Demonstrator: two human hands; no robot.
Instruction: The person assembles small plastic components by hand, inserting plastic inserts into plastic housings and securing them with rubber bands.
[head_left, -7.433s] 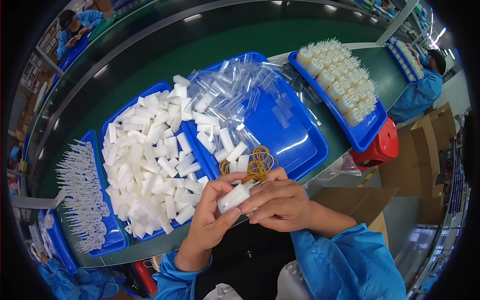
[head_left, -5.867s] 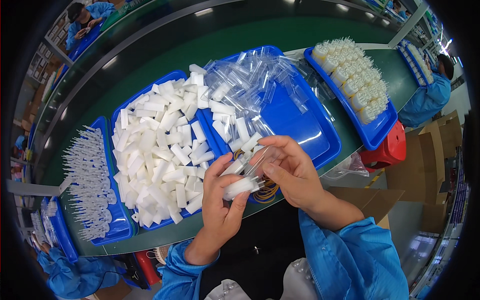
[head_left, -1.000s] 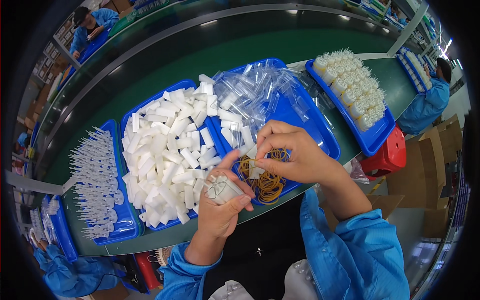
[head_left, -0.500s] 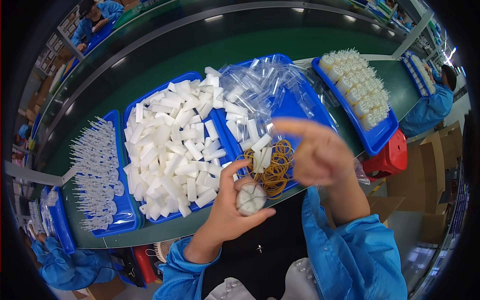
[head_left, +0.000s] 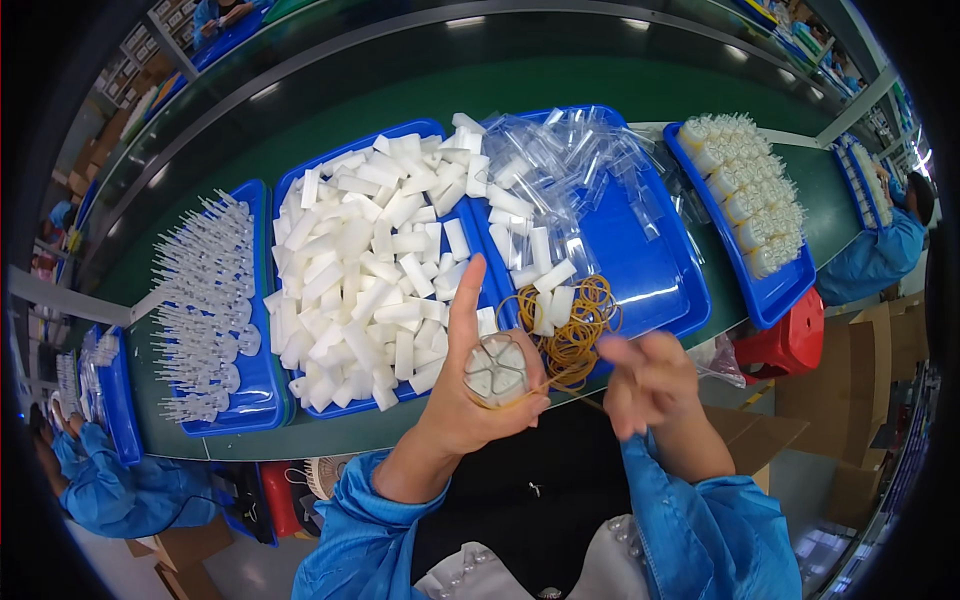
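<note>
In my left hand (head_left: 452,405) is a round bundle of white wedge-shaped pieces (head_left: 495,372), its segmented end facing up; the index finger points away from it. A thin yellow rubber band (head_left: 562,388) seems stretched from the bundle toward my right hand (head_left: 655,385), whose bent fingers are blurred by motion. Just beyond both hands lies a pile of tan rubber bands (head_left: 585,335) with a few white foam-like blocks (head_left: 553,277) among them, at the near edge of a blue tray (head_left: 640,285).
White blocks (head_left: 370,270) heap in the middle tray; clear plastic sleeves (head_left: 570,150) lie at the back. A left tray (head_left: 262,375) holds white stemmed parts. Banded bundles (head_left: 745,190) fill the right tray. A red stool (head_left: 785,345) and co-workers (head_left: 885,245) are beyond.
My right hand has dropped from above the rubber band pile to beside the bundle, and a band now stretches between them. My left index finger has straightened. The view has shifted slightly.
</note>
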